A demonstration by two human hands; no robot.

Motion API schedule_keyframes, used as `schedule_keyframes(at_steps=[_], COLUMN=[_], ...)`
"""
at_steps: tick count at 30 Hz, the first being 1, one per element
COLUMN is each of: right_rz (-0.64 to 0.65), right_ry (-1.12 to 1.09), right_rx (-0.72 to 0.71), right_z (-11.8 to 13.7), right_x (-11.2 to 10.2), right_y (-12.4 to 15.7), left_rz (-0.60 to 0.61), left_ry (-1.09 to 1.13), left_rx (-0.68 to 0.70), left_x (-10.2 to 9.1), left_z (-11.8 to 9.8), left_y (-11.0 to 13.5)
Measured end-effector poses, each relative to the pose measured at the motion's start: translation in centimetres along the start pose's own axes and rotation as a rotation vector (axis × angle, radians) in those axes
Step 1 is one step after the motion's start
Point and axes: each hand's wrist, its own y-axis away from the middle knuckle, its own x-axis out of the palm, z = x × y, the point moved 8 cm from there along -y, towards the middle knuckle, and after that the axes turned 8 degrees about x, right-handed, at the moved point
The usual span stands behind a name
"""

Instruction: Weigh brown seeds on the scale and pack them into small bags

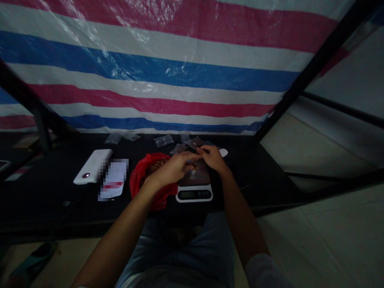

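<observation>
My left hand reaches over the kitchen scale, fingers stretched to the right and thumb apart below them. My right hand is at the scale's right side, fingers curled into a pinch close to the left fingertips; whatever it pinches is hidden. Between and below the hands, a few small brown pieces show over the scale's plate; whether they lie loose or in a clear bag I cannot tell. Left of the scale, under my left wrist, an open red plastic bag holds many small brown pieces.
Small clear bags lie along the table's back edge; filled ones are just beyond the hands. A white round-ended object is by my right hand. A white power bank and a blurred-out phone-like item lie left. Striped sheeting hangs behind.
</observation>
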Motion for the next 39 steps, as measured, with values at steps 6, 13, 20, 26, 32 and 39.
schedule_keyframes(at_steps=[6, 13, 20, 26, 32, 39], right_rz=[-0.009, -0.005, -0.013, -0.017, -0.017, -0.024], right_ry=[0.010, -0.001, 0.030, 0.018, 0.001, 0.017], right_rx=[-0.011, -0.021, -0.004, -0.009, 0.014, 0.025], right_z=[0.3, 0.0, -0.2, -0.1, -0.2, 0.0], right_x=[-0.1, 0.0, 0.0, 0.0, 0.0, -0.1], right_y=[0.1, 0.0, 0.0, 0.0, 0.0, 0.1], left_rz=[-0.010, -0.030, -0.070, -0.097, -0.087, 0.037], left_ry=[0.054, 0.073, 0.097, 0.044, -0.237, -0.533], left_rx=[-0.037, -0.021, -0.031, -0.028, -0.123, -0.383], left_x=[0.1, 0.0, 0.2, -0.3, -3.4, -4.3], left_z=[0.4, 0.4, 1.2, 1.3, 5.1, 10.1], left_y=[0.5, 0.5, 0.7, 0.7, 1.3, 2.7])
